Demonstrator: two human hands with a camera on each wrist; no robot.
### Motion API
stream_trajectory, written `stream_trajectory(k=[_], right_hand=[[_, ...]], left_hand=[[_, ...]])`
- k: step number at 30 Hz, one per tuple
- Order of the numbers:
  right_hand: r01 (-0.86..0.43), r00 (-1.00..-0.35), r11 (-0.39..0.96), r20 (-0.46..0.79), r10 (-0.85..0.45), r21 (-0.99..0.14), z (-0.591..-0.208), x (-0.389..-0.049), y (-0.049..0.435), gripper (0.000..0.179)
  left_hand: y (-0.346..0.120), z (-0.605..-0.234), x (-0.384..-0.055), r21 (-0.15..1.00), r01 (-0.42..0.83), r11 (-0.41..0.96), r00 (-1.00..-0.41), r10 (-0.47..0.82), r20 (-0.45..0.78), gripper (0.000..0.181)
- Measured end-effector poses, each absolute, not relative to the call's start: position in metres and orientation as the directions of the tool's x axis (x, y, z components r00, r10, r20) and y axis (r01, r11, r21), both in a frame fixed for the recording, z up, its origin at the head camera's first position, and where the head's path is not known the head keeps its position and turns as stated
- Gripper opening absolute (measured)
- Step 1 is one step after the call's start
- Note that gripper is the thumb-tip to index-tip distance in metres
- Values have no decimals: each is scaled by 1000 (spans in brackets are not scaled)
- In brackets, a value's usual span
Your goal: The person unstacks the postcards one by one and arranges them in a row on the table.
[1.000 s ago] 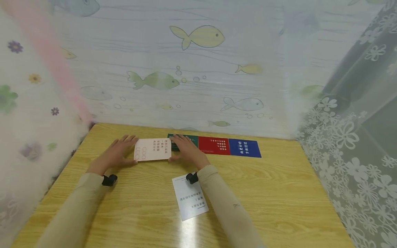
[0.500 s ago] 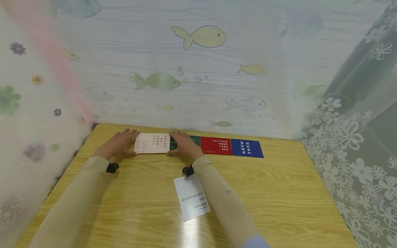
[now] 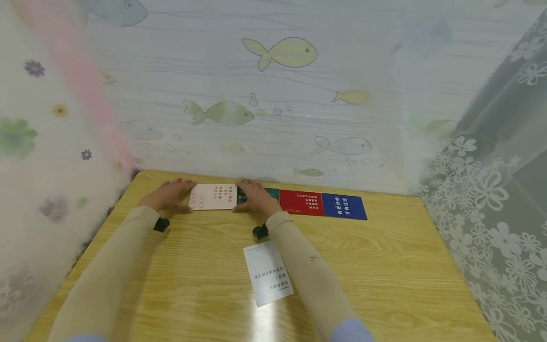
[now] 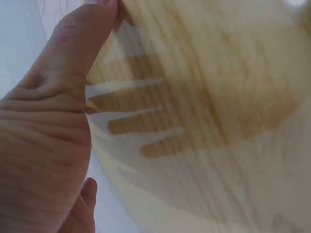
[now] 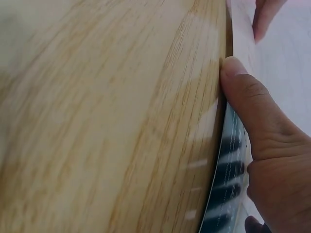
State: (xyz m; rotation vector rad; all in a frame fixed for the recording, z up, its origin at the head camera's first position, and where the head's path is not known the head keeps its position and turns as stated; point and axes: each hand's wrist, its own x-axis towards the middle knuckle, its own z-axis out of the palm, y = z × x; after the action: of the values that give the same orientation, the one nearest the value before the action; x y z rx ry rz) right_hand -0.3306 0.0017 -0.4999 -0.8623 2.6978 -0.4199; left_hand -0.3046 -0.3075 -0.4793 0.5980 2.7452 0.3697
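A pale pink card [image 3: 212, 197] printed with dark characters and "GOOD LUCK" lies at the left end of a row of cards. My left hand [image 3: 168, 194] holds its left edge between thumb and fingers. At the opposite edge, my right hand [image 3: 258, 198] grips it the same way and partly covers the dark green card [image 3: 274, 193]. In the right wrist view the thumb [image 5: 250, 94] sits at the near edge, where the pink and green cards meet. The left thumb [image 4: 80, 41] reaches the pink card's corner in the left wrist view.
A red card [image 3: 301, 202] and a blue card [image 3: 344, 206] continue the row rightward. Nearer, a white card [image 3: 267, 273] lies askew beside the right forearm. The wooden table [image 3: 384, 266] meets a fish-print curtain [image 3: 290, 95] behind and a lace curtain [image 3: 495, 237] at right.
Both hands have moved the pink card away from me and down into line with the row beside the green card. Over the last half second the hands stay nearly still.
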Motion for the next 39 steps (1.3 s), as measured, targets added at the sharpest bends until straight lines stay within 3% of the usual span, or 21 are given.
stream_trajectory(k=[22,28,39], right_hand=[[-514,-800,805,-172,-574,-295,-501,-329,-5,94],[-523,-793,790,-157,-589,-320,-496,-323,1,90],[-566,-788,740,-26,-615,-364,-478,-291,35,82]], left_hand=[[-306,-469,-313,270,346,899,-863,418,-284,95],[-303,-472,-301,273,370,888,-876,432,-216,98],[-272,-479,-253,330,440,835,-874,482,-54,86]])
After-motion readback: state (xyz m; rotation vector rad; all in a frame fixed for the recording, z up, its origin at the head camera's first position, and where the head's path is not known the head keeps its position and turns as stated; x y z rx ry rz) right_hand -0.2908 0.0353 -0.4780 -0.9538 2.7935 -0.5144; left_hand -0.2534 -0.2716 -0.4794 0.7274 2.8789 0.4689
